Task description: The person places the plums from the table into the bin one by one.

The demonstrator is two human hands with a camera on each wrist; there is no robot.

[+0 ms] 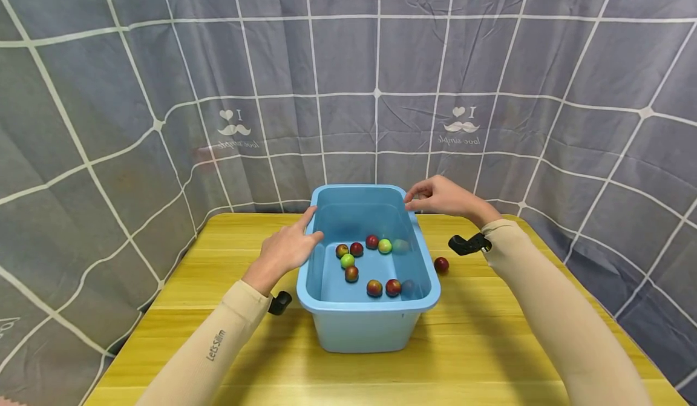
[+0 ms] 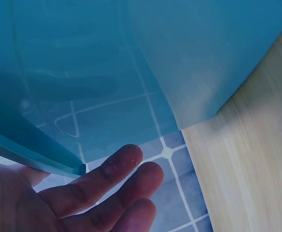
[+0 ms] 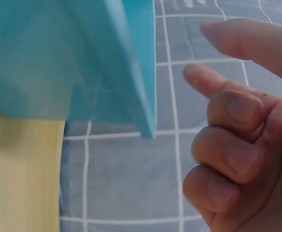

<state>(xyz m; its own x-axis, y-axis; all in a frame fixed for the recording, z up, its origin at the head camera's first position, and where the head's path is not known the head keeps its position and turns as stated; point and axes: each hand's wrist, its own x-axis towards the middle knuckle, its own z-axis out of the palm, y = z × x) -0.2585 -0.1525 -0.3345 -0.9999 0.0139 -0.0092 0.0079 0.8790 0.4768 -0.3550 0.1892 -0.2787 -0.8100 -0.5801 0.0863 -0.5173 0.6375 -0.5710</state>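
A blue plastic bin (image 1: pixel 362 327) stands on the table with several small round red and green fruits, like plums or small apples, on its floor; one is a green fruit (image 1: pixel 347 261). At the bin's left rim is my left hand (image 1: pixel 285 250), its thumb over the edge. The left wrist view shows that hand's fingers (image 2: pixel 126 186) extended outside the wall, not curled round it. My right hand (image 1: pixel 443 195) is by the far right rim and holds nothing. In the right wrist view its thumb and index finger are apart, the other fingers (image 3: pixel 228 154) curled.
One dark red fruit (image 1: pixel 441 265) lies on the wooden table (image 1: pixel 479 339), just right of the bin. A grey curtain (image 1: pixel 348 115) with white grid lines hangs behind the table and along both sides. Each wrist wears a black strap (image 1: pixel 467 244).
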